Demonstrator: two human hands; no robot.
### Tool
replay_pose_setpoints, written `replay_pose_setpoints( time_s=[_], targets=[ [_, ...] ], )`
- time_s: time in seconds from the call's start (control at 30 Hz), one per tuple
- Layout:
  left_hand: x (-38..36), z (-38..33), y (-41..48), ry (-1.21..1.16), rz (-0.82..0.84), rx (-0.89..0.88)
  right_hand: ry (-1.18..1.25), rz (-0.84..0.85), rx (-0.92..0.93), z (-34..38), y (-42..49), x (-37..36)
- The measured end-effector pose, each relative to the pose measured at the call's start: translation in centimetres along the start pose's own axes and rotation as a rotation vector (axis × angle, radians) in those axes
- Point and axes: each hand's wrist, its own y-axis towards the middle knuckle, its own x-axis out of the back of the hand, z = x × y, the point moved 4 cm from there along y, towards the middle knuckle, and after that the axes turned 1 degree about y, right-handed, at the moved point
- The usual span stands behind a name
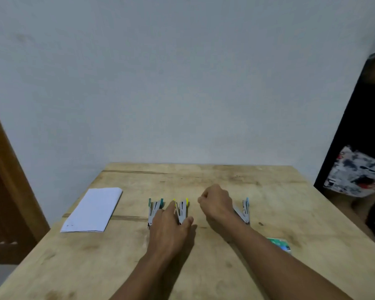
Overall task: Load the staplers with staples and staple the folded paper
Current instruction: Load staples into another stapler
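The step in hand looks like loading the yellow-tipped metal stapler [182,210], the middle one of three lying open in a row on the pale wooden table [225,176], with a green-tipped stapler [154,210] just to its left and a blue-tipped stapler [245,210] well to the right. To do it well, the person should pin the base flat and feed the strip squarely into the open channel before closing the top. The left hand [171,226] lies over the rear of the yellow stapler, fingers fairly straight along one side and thumb against the other. The right hand [217,202] hovers just beside it, fingers curled tight with thumb and fingertips together; whether it pinches staples cannot be told. The folded white paper [93,210] waits at the left, and a small green staple box [280,244] peeks from behind the right forearm.
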Motion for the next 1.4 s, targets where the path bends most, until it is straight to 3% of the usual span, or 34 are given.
replay_pose_setpoints(
  time_s=[0.1,0.2,0.3,0.37,0.5,0.67,0.77,0.9,0.97,1.1,1.2,1.3,1.4],
  targets=[
    [-0.1,-1.2,-1.2,-0.052,-0.081,-0.01,-0.311,-0.146,0.089,-2.0,1.2,3.9],
    [-1.0,-3.2,-2.5,-0.145,-0.037,-0.075,-0.392,0.0,-0.094,-5.3,2.1,5.3],
    [-3.2,-5.3,-2.8,-0.157,0.157,-0.093,-0.411,0.09,-0.114,-7.0,1.8,5.7],
    [-4.5,-6.4,-3.0,-0.089,0.261,-0.06,-0.327,0.053,-0.075,-7.6,1.8,5.9],
    [-6.0,-8.0,-3.5,-0.201,0.25,0.023,-0.101,0.037,-0.076,-7.7,1.1,5.8],
    [-5.9,-8.6,-3.2,-0.437,0.05,0.259,0.188,0.002,-0.069,-7.2,-0.4,7.5],
    [-5.6,-8.6,-2.4,-0.629,0.046,0.352,0.428,0.058,-0.022,-6.7,-0.7,8.8],
    [-4.3,-9.8,-1.3,-0.733,0.143,0.205,0.63,0.113,0.054,-4.9,-1.7,11.5],
    [-3.3,-10.1,-0.6,-0.793,0.109,0.176,0.69,0.068,0.069,-4.7,-2.1,12.7],
    [-1.1,-9.4,-0.2,-1.183,0.025,0.301,0.946,-0.014,-0.085,-5.5,-2.3,14.2],
    [-0.3,-8.1,-1.0,-1.466,0.181,0.452,1.146,0.024,-0.154,-5.4,-2.7,14.7],
    [-0.1,-7.1,-2.7,-1.358,0.537,0.526,1.19,0.057,-0.152,-4.9,-3.1,15.1],
    [0.1,-7.1,-4.2,-1.15,0.82,0.481,1.124,0.151,-0.134,-3.7,-3.6,14.9]
  ],
)
